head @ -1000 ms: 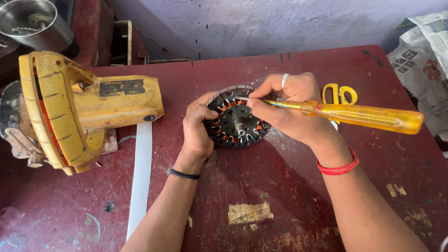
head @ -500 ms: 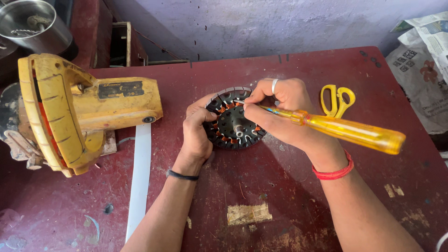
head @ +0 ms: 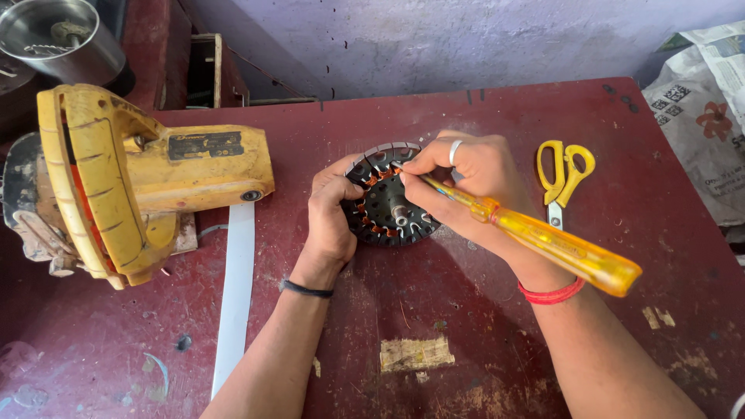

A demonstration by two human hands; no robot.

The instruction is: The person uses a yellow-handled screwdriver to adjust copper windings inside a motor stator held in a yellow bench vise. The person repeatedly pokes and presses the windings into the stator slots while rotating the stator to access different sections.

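The right hand (head: 473, 182) has tilted the yellow-handled screwdriver (head: 543, 240) steeper, its tip at the copper windings (upper left side) of the round stator (head: 392, 203) lying mid-table, fingers clamped on the shaft, while the left hand (head: 332, 213) grips the rim, best held firmly against slipping.

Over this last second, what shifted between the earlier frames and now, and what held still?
The right hand tilted the yellow-handled screwdriver, so its handle end dropped lower right while the tip stayed at the round motor stator. The left hand kept its grip on the stator's left edge. The yellow scissors, yellow power saw and white strip stayed put on the red table.
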